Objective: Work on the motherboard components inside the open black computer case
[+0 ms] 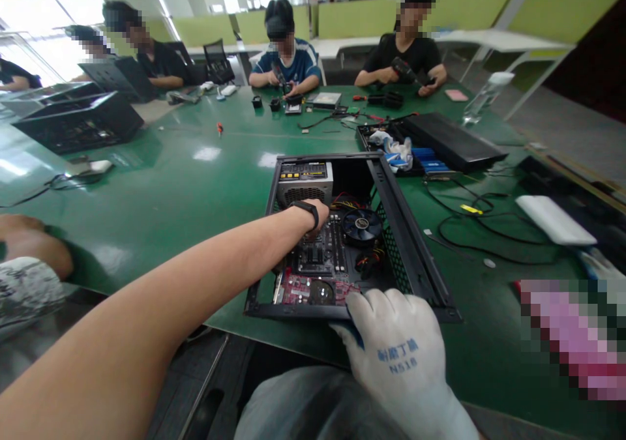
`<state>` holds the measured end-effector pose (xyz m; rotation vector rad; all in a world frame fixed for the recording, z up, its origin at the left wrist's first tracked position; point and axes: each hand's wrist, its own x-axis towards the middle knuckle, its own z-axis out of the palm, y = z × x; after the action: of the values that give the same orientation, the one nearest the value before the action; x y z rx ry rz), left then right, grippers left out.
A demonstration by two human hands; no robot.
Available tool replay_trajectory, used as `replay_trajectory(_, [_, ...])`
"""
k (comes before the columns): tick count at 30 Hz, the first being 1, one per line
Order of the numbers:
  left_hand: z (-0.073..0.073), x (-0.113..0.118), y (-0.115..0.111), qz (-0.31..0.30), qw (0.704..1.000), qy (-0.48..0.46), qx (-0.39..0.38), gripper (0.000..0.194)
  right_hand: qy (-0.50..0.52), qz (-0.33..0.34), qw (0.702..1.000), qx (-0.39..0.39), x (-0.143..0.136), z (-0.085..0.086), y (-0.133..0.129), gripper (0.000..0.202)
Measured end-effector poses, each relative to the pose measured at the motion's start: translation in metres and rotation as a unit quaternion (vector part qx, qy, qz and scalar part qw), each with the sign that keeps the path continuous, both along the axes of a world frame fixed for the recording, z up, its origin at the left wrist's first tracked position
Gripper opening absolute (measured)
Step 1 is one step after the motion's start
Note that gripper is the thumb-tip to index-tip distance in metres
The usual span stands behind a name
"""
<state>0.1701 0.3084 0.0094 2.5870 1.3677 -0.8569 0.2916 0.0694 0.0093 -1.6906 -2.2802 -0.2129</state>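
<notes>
An open black computer case [413, 244] lies on its side at the near edge of the green table. My bare left hand [320, 213], with a black band at the wrist, reaches into it over the motherboard [315, 257], just below the power supply [306, 179]; its fingers are hidden from view. My right hand [396, 336], in a white glove, is closed over the case's near rim, fingers on top and thumb below. Right of my left hand sits a round black cooling fan [362, 225] with loose wires around it. A red circuit card [300, 289] lies closest to me inside.
Black cables [469, 231] and a white block [555, 220] lie to the right. Behind them are a black case panel [450, 141], gloves [394, 150] and a clear bottle [486, 101]. Another open case [81, 124] stands far left. Several people sit around the table [186, 199].
</notes>
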Motion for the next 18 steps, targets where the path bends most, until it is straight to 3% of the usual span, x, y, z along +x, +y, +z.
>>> replay_trajectory(18, [0.0006, 0.0052, -0.0013, -0.01, 0.998, 0.056, 0.011, 0.061, 0.007, 0.001, 1.0, 0.029, 0.0006, -0.0037, 0.0013, 0.016])
